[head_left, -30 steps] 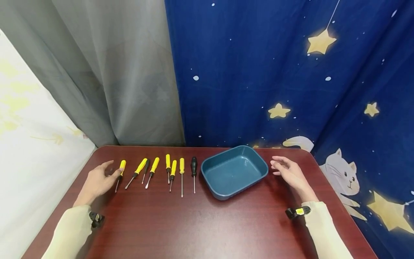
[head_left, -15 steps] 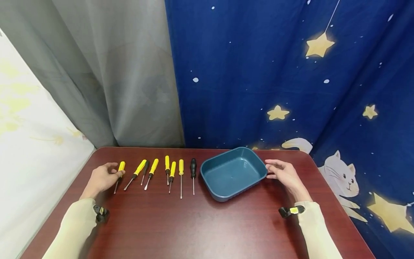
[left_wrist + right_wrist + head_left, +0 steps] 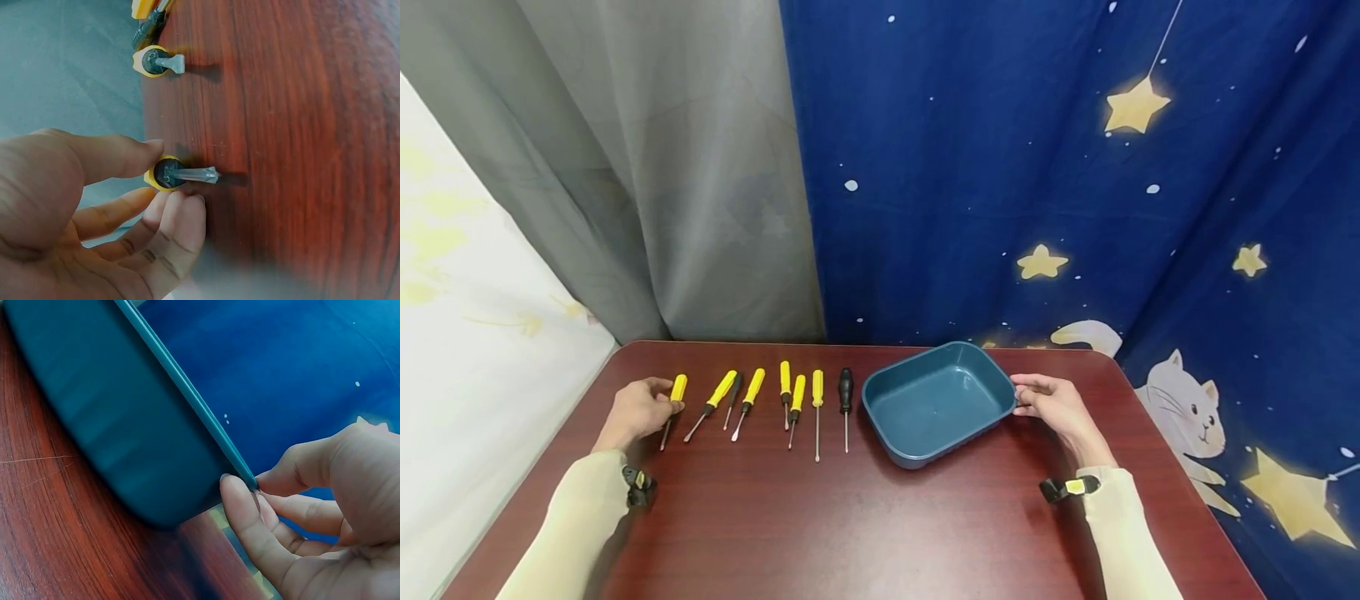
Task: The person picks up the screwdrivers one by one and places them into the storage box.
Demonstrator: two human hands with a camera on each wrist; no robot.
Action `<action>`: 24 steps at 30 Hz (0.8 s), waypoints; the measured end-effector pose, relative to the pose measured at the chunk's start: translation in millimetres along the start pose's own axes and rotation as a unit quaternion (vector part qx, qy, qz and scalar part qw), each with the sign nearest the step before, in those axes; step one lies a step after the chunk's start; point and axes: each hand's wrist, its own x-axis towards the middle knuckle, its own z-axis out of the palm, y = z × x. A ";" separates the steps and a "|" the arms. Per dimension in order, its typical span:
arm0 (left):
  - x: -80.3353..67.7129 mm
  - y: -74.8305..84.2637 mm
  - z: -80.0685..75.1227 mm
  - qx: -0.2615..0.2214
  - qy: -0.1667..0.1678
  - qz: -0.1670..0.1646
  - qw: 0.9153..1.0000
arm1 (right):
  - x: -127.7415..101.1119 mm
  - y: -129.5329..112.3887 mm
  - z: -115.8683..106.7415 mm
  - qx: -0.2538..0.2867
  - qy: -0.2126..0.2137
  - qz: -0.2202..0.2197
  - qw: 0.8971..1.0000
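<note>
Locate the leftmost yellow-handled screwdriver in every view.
Head: the leftmost screwdriver lies at far left of the row, at the left hand.
Left wrist: centre-left, seen end on, between thumb and fingers.
Right wrist: not in view.
Shared landmark: the dark red table.

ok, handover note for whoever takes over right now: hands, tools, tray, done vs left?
Left hand: pinches the handle of the leftmost yellow screwdriver, which lies on the table.
Right hand: grips the right rim of the blue tray.
Other screwdrivers, five yellow and one black, lie in a row left of the tray.
Done: nothing in the tray.
Left: probably all seven screwdrivers into it.
</note>
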 end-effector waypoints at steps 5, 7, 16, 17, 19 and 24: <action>2.0 -0.9 0.5 -0.027 -0.018 -0.005 0.999 | 1.9 1.7 0.9 0.007 0.002 0.010 1.000; 2.9 -0.5 0.7 -0.030 -0.018 -0.004 0.999 | 2.2 2.2 0.6 0.007 0.003 0.013 1.000; 5.2 3.7 -0.8 -0.027 -0.030 -0.015 0.999 | 2.3 3.6 -1.6 0.012 0.000 0.003 1.000; 5.3 4.4 -1.2 -0.026 -0.031 -0.017 0.999 | 2.3 3.9 -1.8 0.012 0.001 0.003 1.000; 5.4 4.7 -1.9 -0.023 -0.029 -0.021 0.999 | 2.1 3.6 -1.4 0.010 0.002 0.004 1.000; 5.1 5.3 -3.4 -0.004 -0.017 -0.020 1.000 | 1.2 3.6 -0.8 0.012 0.003 0.005 1.000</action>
